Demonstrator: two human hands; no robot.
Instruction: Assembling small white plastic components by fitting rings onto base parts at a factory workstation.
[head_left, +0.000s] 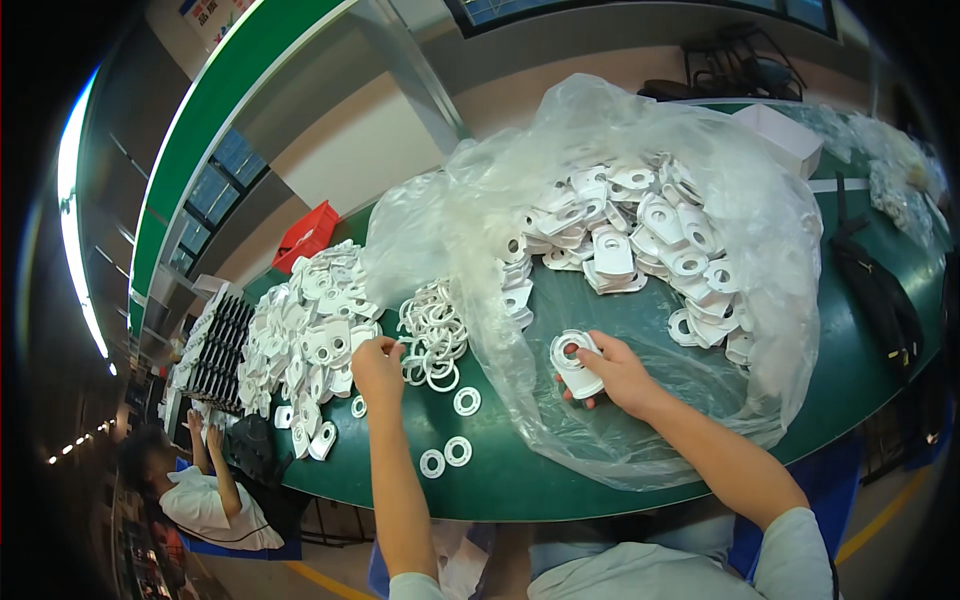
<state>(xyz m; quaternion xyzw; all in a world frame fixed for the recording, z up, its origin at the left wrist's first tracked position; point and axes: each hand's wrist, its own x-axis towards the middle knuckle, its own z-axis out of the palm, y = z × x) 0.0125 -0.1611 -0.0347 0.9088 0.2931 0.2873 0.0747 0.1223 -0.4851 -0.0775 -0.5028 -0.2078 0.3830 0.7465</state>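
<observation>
My right hand [622, 378] grips a white plastic plate [580, 382] with a round, ringed opening at its rounded end. It is held above the front part of a clear plastic bag [525, 410]. My left hand [378, 372] is closed, fingertips pinched together, between a heap of similar white plates [320, 295] and a pile of white rings [447, 337]. Whatever the left fingers hold, if anything, is hidden. Several loose rings [457, 404] lie on the green table [510, 480] just right of and below the left hand.
More white plates [612, 250] fill the back of the open bag. At the far left stand stacked black-and-white trays [213, 350] and a red bin [306, 237]. A co-worker [215, 500] sits there. A white box [780, 138] and a black bag [875, 290] are at the right.
</observation>
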